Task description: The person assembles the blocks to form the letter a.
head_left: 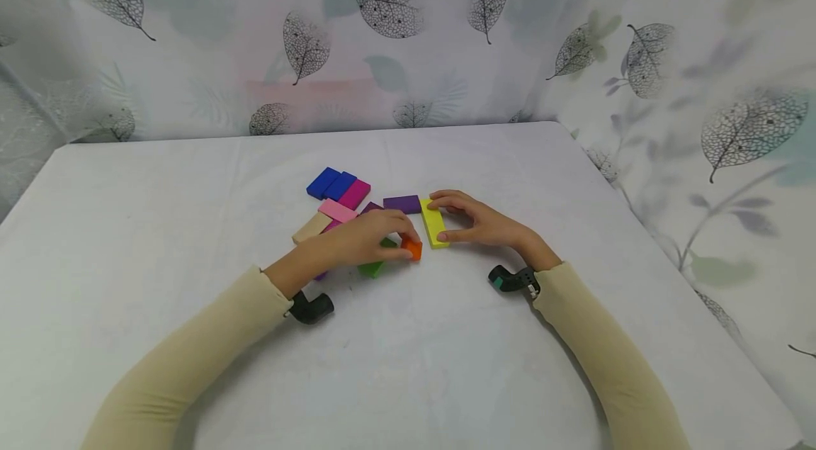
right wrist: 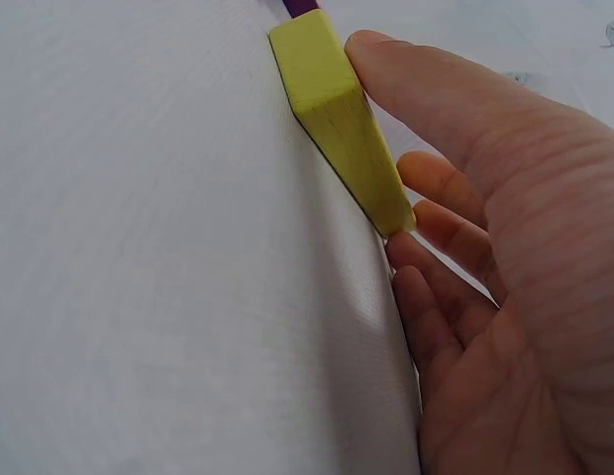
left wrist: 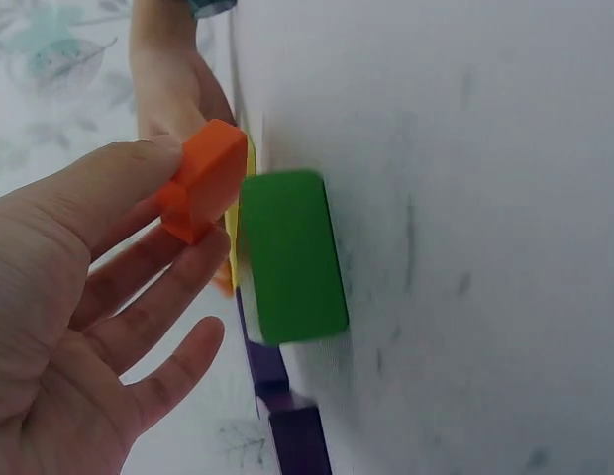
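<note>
My left hand (head_left: 366,237) pinches an orange block (left wrist: 210,173) between thumb and fingertips, with the other fingers spread below it. Under that hand a green block (left wrist: 292,257) lies on the table, partly hidden in the head view. My right hand (head_left: 481,221) holds a long yellow block (head_left: 434,225) that lies flat, its thumb by the near end and its fingertips by the far end. The yellow block's far end sits beside a purple block (head_left: 401,204). Left of these, the orange block is close to the yellow one.
Two blue blocks (head_left: 324,182) and a magenta block (head_left: 354,194) lie together at the back left of the group. A pink block (head_left: 337,210) and a beige block (head_left: 311,228) are nearer. The white table (head_left: 421,365) meets a leaf-patterned curtain (head_left: 408,32) behind.
</note>
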Tool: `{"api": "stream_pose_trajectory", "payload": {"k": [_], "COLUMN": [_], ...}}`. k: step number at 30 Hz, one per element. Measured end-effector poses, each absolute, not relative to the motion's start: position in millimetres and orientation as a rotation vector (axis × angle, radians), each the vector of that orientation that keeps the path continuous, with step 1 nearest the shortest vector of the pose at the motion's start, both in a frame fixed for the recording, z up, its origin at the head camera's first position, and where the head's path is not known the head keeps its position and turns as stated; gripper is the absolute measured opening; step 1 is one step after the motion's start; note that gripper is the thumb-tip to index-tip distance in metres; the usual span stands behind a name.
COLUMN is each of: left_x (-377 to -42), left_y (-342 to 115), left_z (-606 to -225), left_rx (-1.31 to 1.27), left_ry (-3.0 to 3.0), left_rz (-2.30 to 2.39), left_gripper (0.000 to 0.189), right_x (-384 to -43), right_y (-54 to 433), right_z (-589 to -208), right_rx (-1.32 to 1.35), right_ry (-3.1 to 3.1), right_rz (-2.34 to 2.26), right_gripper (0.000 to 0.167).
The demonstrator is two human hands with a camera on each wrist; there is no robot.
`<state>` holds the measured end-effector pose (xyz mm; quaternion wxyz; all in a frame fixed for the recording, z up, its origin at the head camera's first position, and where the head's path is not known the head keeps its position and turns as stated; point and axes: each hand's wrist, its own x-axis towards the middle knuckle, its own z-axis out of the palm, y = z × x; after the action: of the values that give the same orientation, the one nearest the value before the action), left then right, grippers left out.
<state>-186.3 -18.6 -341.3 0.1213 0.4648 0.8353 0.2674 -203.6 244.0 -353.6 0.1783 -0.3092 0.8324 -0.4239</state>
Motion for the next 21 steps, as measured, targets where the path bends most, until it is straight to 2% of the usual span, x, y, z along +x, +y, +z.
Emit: {"api": "stream_pose_trajectory", "payload": {"k": [10, 17, 21], "left_x": [-176.6, -171.0, -169.3], "left_y": [-5.5, -5.8, -5.6], "left_z": [-351.0, -350.8, -352.5], "left_rx": [1.374, 1.343, 1.359], "left_ry": [2.396, 2.433, 2.451], "left_rz": [0.774, 0.697, 0.674], "left_gripper": [0.029, 0.032, 0.032], "right_x": [-203.6, -223.6, -222.7], "right_y": [243.6, 255.7, 255.5], "right_z": [-353.3, -384.3, -383.9], "right_rx": [-0.886, -0.914, -0.905], "right_ry": [2.360, 2.383, 2.391], "right_rz": [-1.204, -1.187, -1.183], "right_gripper": [0.053, 0.055, 0.055]}}
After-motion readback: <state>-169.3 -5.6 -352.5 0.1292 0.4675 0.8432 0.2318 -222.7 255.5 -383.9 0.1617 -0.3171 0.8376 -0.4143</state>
